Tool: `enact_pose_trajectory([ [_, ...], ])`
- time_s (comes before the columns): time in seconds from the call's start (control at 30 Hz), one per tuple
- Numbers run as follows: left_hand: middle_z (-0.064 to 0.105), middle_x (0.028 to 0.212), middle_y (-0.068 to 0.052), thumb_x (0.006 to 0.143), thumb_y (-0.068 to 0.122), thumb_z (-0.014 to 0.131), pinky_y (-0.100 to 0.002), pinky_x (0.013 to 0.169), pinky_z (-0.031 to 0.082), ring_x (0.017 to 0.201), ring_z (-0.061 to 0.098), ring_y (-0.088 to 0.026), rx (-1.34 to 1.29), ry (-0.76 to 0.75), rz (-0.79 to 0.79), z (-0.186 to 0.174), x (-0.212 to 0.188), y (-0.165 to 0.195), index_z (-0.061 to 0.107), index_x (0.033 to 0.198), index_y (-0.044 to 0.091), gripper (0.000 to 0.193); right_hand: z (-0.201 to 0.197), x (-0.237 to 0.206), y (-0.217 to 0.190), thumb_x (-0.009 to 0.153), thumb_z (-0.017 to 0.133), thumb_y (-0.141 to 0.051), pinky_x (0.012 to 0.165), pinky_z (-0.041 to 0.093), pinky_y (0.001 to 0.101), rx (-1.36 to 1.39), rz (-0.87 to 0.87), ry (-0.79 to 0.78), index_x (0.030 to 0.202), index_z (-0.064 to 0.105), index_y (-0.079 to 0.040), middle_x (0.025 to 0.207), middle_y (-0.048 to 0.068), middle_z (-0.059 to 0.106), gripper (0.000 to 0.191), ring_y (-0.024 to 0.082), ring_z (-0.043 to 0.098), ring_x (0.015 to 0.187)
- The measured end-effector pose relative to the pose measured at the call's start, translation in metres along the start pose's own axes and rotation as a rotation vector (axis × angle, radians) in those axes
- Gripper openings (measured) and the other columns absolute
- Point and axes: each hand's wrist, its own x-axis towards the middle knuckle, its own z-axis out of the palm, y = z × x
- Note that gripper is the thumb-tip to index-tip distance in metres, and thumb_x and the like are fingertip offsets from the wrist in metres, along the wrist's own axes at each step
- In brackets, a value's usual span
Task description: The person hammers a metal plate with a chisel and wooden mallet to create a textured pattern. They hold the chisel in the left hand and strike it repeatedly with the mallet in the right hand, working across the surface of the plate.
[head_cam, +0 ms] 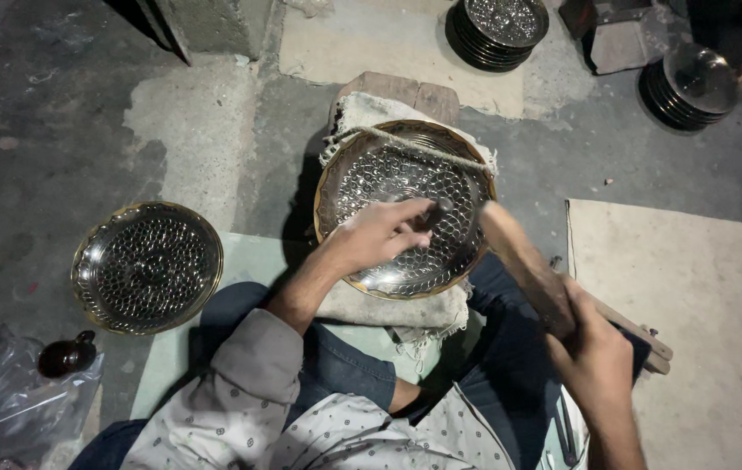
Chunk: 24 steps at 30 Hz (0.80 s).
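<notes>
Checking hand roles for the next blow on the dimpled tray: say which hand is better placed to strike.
Right, probably. The right hand grips the wooden mallet, its head at the dimpled tray rim. The left hand rests inside the tray, pinching a small punch.

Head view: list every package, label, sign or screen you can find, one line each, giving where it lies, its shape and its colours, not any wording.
Clear plastic bag: on the floor at the lower left, crumpled, see-through with grey glints, beside a small dark brown jug.
No labels, signs or screens show anywhere else in this view.
</notes>
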Motion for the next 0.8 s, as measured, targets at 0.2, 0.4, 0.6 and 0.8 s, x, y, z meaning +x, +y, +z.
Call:
enact_pose_trajectory([
  [0.2, 0.078, 0.105, -0.016, 0.086, 0.019, 0.077, -0.038, 0.086, 0.058, 0.098, 0.078, -0.026, 0.030, -0.020, 0.141, 0.004, -0.002, -0.018, 0.063, 0.133, 0.008, 0.050, 0.021, 0.000, 0.021, 0.068, 0.083, -0.007, 0.085, 0.058, 0.0420, 0.114, 0.052, -0.027, 0.146, 0.054, -0.017, 0.118, 0.021, 0.071, 0.084, 0.034, 0.072, 0.106],
  [0.4, 0.077, 0.110, -0.018, 0.087, 0.022, 0.078, -0.039, 0.089, 0.057, 0.102, 0.076, -0.031, 0.067, -0.020, 0.189, 0.008, 0.001, -0.033, 0.062, 0.133, 0.009, 0.050, 0.041, 0.017, 0.018, 0.082, 0.080, -0.008, 0.100, 0.057, 0.0367, 0.869, -0.152, 0.072, 0.147, 0.044, -0.008, 0.135, 0.018, 0.061, 0.075, 0.022, 0.065, 0.121],
  [0.6, 0.078, 0.104, -0.018, 0.087, 0.024, 0.077, -0.041, 0.088, 0.057, 0.100, 0.077, -0.031, 0.073, -0.033, 0.115, 0.004, -0.001, -0.040, 0.062, 0.133, 0.010, 0.051, 0.034, 0.037, 0.002, 0.072, 0.081, 0.001, 0.093, 0.055, 0.0411, 0.339, -0.119, -0.011, 0.145, 0.049, -0.004, 0.123, 0.021, 0.070, 0.079, 0.026, 0.068, 0.112],
  [0.8, 0.077, 0.105, -0.018, 0.088, 0.024, 0.076, -0.041, 0.088, 0.057, 0.099, 0.077, -0.031, 0.050, -0.030, 0.118, 0.001, -0.005, -0.047, 0.062, 0.134, 0.010, 0.050, 0.034, 0.040, -0.005, 0.076, 0.078, 0.000, 0.094, 0.057, 0.0437, 0.406, -0.049, -0.054, 0.152, 0.046, -0.012, 0.124, 0.020, 0.071, 0.083, 0.031, 0.071, 0.113],
])
